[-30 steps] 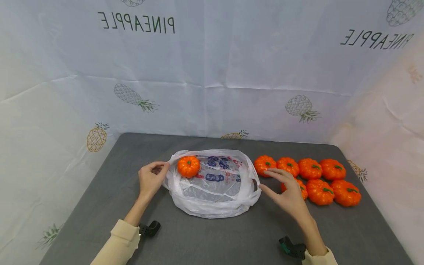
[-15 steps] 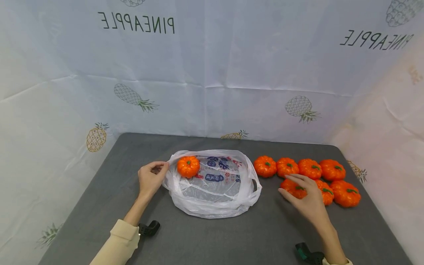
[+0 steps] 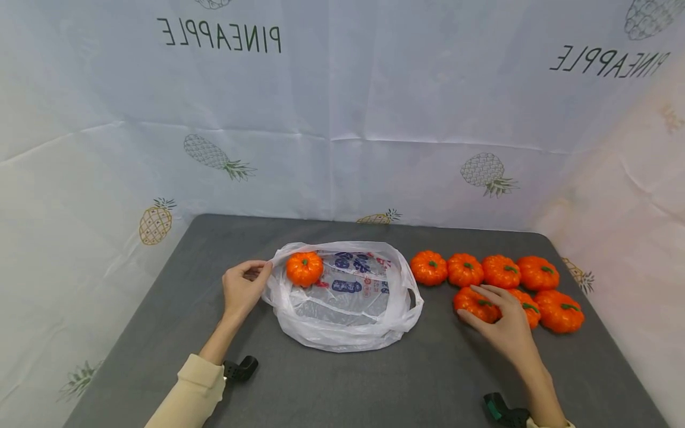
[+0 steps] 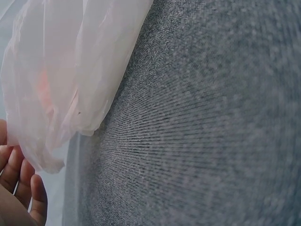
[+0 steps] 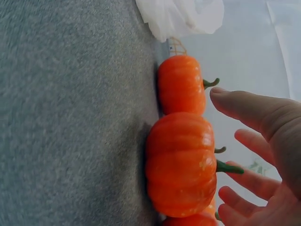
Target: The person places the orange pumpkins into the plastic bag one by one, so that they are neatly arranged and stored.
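A white plastic bag (image 3: 350, 339) lies with its mouth spread on the table, printed in blue and red inside. My left hand (image 3: 243, 292) pinches its left rim between thumb and fingers; the left wrist view shows the hand (image 4: 21, 188) at a gathered corner of the film. One small orange pumpkin (image 3: 304, 269) sits inside, at the back left. My right hand (image 3: 508, 327) hovers over the near-row pumpkin (image 3: 471, 304) closest to the bag. In the right wrist view its fingers are spread and apart from this ribbed pumpkin (image 5: 181, 165) with a green stem.
Several more orange pumpkins stand in two rows at the right, among them one (image 3: 428, 268) beside the bag and one (image 3: 559, 312) at the near right corner. The grey table (image 3: 353, 392) ends at a pineapple-printed white cloth (image 3: 374, 95) behind.
My right hand has moved from the bag's right handle rightward to the near-row pumpkin, then slightly lower over it. The left hand keeps its hold on the bag rim.
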Action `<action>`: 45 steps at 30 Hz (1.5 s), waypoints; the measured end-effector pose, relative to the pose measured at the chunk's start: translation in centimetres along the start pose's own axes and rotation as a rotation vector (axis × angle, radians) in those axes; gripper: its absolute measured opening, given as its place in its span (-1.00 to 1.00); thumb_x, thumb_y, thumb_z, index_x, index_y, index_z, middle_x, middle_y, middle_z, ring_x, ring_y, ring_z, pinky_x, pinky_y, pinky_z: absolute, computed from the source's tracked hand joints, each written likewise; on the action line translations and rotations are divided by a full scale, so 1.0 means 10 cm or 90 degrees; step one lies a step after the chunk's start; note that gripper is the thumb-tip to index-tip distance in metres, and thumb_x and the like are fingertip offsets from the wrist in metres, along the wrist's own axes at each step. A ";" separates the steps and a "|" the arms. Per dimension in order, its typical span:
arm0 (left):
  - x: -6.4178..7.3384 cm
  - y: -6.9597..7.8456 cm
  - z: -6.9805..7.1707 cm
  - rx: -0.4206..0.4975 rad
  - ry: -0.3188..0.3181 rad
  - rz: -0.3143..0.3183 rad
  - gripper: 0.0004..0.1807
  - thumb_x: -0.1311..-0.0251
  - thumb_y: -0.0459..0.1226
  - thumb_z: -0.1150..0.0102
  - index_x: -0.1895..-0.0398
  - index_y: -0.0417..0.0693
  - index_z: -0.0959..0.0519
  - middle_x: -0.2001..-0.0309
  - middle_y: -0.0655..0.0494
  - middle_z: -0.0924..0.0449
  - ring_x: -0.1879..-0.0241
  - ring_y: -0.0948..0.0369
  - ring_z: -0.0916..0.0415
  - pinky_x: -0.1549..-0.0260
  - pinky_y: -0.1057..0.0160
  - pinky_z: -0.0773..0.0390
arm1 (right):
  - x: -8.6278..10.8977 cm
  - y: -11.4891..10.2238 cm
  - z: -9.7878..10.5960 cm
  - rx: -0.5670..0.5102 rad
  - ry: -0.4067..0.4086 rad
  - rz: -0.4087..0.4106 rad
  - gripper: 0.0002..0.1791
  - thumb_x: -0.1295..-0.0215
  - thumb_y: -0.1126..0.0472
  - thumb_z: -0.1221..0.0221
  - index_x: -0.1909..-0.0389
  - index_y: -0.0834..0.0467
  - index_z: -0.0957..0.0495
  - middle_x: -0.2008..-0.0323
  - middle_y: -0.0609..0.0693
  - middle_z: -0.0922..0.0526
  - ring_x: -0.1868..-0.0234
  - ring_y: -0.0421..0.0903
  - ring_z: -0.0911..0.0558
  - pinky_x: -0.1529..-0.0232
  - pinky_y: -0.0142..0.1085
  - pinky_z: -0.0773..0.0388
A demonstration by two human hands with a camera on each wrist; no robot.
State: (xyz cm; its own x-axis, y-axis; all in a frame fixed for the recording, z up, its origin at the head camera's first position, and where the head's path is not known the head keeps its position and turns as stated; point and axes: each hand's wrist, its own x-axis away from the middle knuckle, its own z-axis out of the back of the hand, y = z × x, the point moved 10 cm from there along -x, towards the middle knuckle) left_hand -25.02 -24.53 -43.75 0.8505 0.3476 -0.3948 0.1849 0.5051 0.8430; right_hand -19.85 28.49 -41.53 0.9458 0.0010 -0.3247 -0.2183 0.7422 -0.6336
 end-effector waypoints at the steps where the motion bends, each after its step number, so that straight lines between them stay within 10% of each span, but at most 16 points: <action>1: 0.00 0.00 0.00 0.000 -0.001 0.002 -0.90 -0.13 -0.33 -0.46 0.40 -0.22 -0.78 0.50 -0.13 -0.73 0.55 0.53 -0.48 0.48 0.63 -0.47 | 0.00 0.02 0.00 0.001 -0.006 -0.008 -0.38 -0.02 0.20 -0.55 -0.15 0.28 -0.64 -0.18 0.40 -0.56 -0.19 0.39 -0.46 -0.11 0.33 -0.34; 13: 0.00 -0.01 -0.01 -0.005 0.003 -0.003 -0.90 -0.15 -0.33 -0.45 0.41 -0.21 -0.78 0.51 -0.12 -0.72 0.56 0.55 -0.48 0.48 0.63 -0.47 | 0.02 0.15 -0.07 0.041 -0.066 -0.038 -0.31 -0.12 0.15 -0.51 -0.25 0.33 -0.55 -0.25 0.44 -0.48 -0.22 0.45 -0.43 -0.08 0.36 -0.41; 22: 0.00 -0.02 -0.01 -0.011 -0.002 0.011 -0.89 -0.15 -0.30 -0.46 0.40 -0.19 -0.78 0.50 -0.08 -0.72 0.55 0.53 -0.48 0.48 0.62 -0.47 | 0.03 0.17 -0.16 0.044 -0.092 -0.047 -0.21 -0.08 0.12 -0.54 -0.28 0.41 -0.51 -0.09 0.34 -0.46 0.01 0.13 -0.46 0.15 -0.49 -0.38; 34: 0.00 -0.01 0.00 -0.008 -0.004 0.010 -0.91 -0.16 -0.31 -0.45 0.40 -0.19 -0.79 0.49 -0.10 -0.72 0.55 0.53 -0.49 0.48 0.61 -0.47 | 0.05 0.19 -0.27 0.006 -0.129 -0.053 -0.14 -0.11 0.06 -0.52 -0.38 0.33 -0.41 -0.27 0.43 -0.49 -0.23 0.35 -0.47 -0.13 0.26 -0.45; 45: -0.01 0.01 0.00 0.003 -0.003 0.004 -0.92 -0.14 -0.33 -0.46 0.40 -0.21 -0.78 0.50 -0.13 -0.73 0.55 0.52 -0.49 0.48 0.63 -0.47 | 0.09 0.32 -0.35 0.001 -0.155 -0.138 0.04 -0.12 -0.10 -0.49 -0.47 0.37 -0.26 -0.40 0.49 -0.34 -0.37 0.44 -0.34 -0.28 0.36 -0.31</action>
State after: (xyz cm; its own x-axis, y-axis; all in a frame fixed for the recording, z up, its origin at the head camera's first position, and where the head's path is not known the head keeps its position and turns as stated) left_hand -25.07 -24.51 -43.59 0.8543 0.3469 -0.3871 0.1815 0.4988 0.8475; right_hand -20.54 28.54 -46.28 1.0000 0.0020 -0.0048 -0.0047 0.7440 -0.6682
